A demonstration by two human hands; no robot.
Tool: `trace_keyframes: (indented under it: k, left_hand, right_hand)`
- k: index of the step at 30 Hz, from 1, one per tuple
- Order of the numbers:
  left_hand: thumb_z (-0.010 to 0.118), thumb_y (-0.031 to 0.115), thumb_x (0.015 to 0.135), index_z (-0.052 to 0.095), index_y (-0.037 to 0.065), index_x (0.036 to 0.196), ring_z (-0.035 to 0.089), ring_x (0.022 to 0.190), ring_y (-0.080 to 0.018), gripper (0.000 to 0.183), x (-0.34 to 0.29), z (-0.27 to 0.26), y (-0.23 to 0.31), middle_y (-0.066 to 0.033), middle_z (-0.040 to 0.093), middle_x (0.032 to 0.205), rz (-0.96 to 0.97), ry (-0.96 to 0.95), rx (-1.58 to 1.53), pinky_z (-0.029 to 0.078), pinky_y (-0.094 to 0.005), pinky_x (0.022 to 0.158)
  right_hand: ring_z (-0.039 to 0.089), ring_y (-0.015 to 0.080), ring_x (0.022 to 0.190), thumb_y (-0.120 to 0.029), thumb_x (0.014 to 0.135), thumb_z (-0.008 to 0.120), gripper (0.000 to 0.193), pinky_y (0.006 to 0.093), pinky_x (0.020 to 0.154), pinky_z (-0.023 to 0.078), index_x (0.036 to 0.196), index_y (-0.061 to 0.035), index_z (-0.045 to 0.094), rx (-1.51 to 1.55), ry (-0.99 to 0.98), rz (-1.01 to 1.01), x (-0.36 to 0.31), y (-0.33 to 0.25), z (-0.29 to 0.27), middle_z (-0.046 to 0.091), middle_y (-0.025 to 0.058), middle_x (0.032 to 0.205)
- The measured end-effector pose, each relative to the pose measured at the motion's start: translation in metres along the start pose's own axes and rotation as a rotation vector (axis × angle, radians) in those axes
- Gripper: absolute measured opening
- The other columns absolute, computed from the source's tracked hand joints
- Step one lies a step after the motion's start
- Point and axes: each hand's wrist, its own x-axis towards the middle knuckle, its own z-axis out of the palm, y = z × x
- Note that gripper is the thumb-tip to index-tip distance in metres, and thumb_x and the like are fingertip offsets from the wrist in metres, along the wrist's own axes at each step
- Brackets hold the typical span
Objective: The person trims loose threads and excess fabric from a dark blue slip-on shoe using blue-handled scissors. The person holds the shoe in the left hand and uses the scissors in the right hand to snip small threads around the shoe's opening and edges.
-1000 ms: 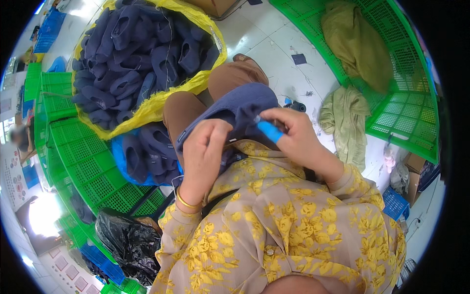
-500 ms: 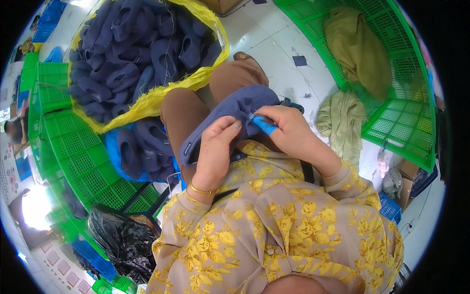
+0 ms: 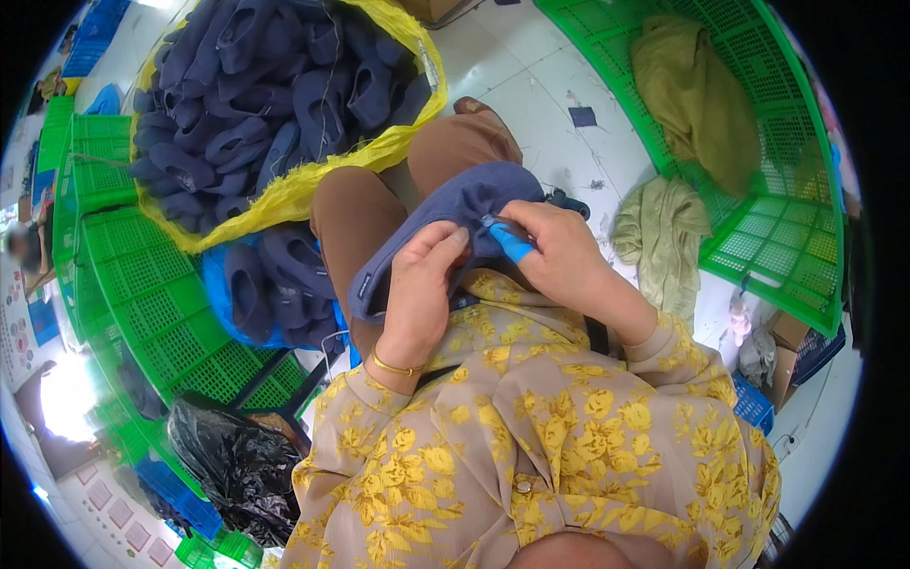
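Note:
A navy blue fabric slipper (image 3: 403, 248) lies slantwise over my lap, its small side tag toward the lower left. My left hand (image 3: 422, 275) is closed on the slipper's near edge, thumb pressed on top of the fabric. At its bunched, puckered part, my right hand (image 3: 559, 251) is closed with the fingertips against the cloth. Bright blue wrapping shows at a finger of that hand. A small dark, narrow thing (image 3: 513, 227) shows between its fingers, mostly hidden, so its kind is unclear.
Ahead on the left stands a yellow sack (image 3: 438, 71) heaped with navy slippers (image 3: 242, 137). More slippers lie in a blue bag (image 3: 216, 284) below it. Green crates (image 3: 156, 303) line the left side; another green crate (image 3: 796, 237) at right holds olive cloth (image 3: 697, 100). A black plastic bag (image 3: 227, 465) sits lower left.
My right fingertips have shifted slightly on the puckered fabric, and the dark thing between them shows more. The left hand keeps its hold on the slipper.

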Motion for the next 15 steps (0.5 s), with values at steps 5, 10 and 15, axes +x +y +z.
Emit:
trace_keyframes:
  k: [5,10,15]
  left_hand:
    - [0.067,0.016,0.091,0.064,0.004,0.087,0.049,0.076,-0.0044,0.013,0.001,0.006,0.002,0.0041,0.058,0.08,0.008,0.024,0.05,0.039,-0.0208,0.071]
    - [0.072,0.017,0.088,0.063,0.004,0.082,0.046,0.071,-0.0029,0.017,0.001,0.02,0.007,0.0045,0.057,0.078,0.03,0.108,0.167,0.037,-0.0198,0.064]
    - [0.07,0.016,0.089,0.061,0.009,0.08,0.04,0.065,-0.0022,0.015,0.0,0.028,0.008,0.0068,0.051,0.071,0.048,0.115,0.107,0.031,-0.019,0.059]
  right_hand:
    - [0.06,0.0408,0.076,-0.004,0.075,0.055,0.016,0.0478,0.066,0.046,0.09,-0.0015,0.059,-0.04,0.0,-0.015,0.003,-0.001,0.001,0.063,0.0198,0.08]
    - [0.06,0.0411,0.076,-0.004,0.075,0.055,0.013,0.0484,0.065,0.046,0.087,-0.001,0.058,-0.024,0.005,-0.016,0.004,0.001,0.003,0.063,0.02,0.08]
    - [0.061,0.041,0.078,-0.002,0.078,0.054,0.015,0.0471,0.067,0.047,0.092,-0.0008,0.057,0.02,-0.02,0.012,0.002,-0.002,-0.001,0.063,0.0204,0.081]
